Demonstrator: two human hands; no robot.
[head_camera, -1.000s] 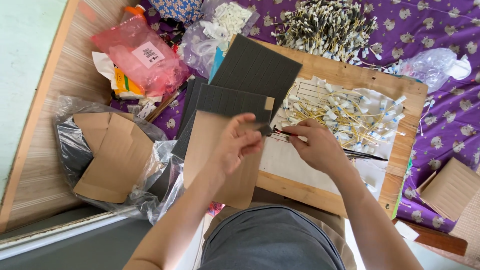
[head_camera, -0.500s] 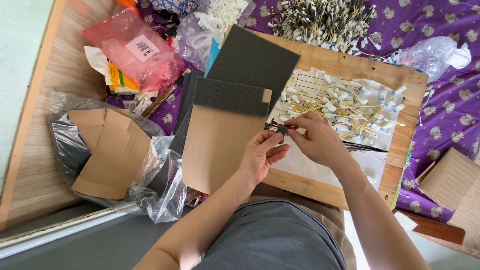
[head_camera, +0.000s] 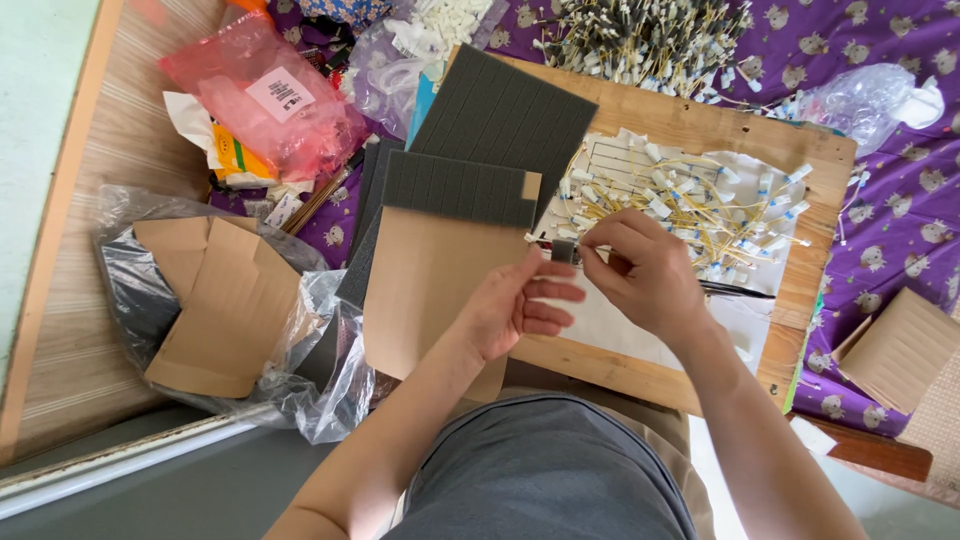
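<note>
Both hands meet over a wooden board (head_camera: 640, 370). The left hand (head_camera: 515, 305) and right hand (head_camera: 645, 270) are closed in a pinch on a small grey foam piece (head_camera: 563, 251), held between their fingertips above the board's centre. At 9 o'clock of the hands lies a brown backing sheet (head_camera: 430, 290), its upper strip still covered with grey foam pads (head_camera: 455, 188). At 1 o'clock lies a pile of yellow wires with white tags (head_camera: 700, 205). At 9 o'clock, farther out, cardboard scraps sit in a clear plastic bag (head_camera: 215, 300).
</note>
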